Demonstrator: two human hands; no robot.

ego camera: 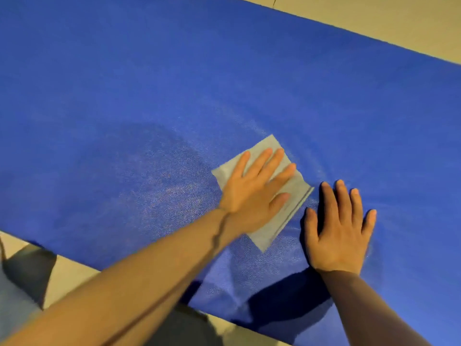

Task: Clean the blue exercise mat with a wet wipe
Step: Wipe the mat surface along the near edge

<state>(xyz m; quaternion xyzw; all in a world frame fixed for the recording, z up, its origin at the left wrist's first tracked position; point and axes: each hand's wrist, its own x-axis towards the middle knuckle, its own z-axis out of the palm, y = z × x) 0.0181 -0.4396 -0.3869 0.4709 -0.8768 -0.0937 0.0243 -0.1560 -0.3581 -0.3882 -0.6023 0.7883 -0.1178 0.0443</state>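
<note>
1. The blue exercise mat [224,71] lies flat on a pale beige floor [399,18] and runs slantwise across my view, from upper left down to lower right, filling most of it.

2. The wet wipe [294,196] is a pale grey-white folded sheet lying flat on the mat, a little right of the middle and toward the near edge. One corner points away from me, another points back toward me, and a folded seam runs along its right side.

3. My left hand [254,193] rests palm-down on top of the wipe — fingers straight and slightly spread, the thumb out to the right. It presses the sheet flat against the mat and does not curl around it.

4. My right hand [339,231] lies palm-down straight on the mat, just beside the wipe's right edge but not touching it. Its fingers are straight and fanned apart, and it holds nothing.

5. Both forearms are bare; the left one comes in from the lower left corner, the right one from the lower right.

6. To the left of the wipe the mat shows a darker rounded patch with a speckled sheen — whether it is shadow or moisture I cannot tell.

7. At the lower left, beyond the mat's near edge, a strip of floor shows with dark shadow on it.
</note>
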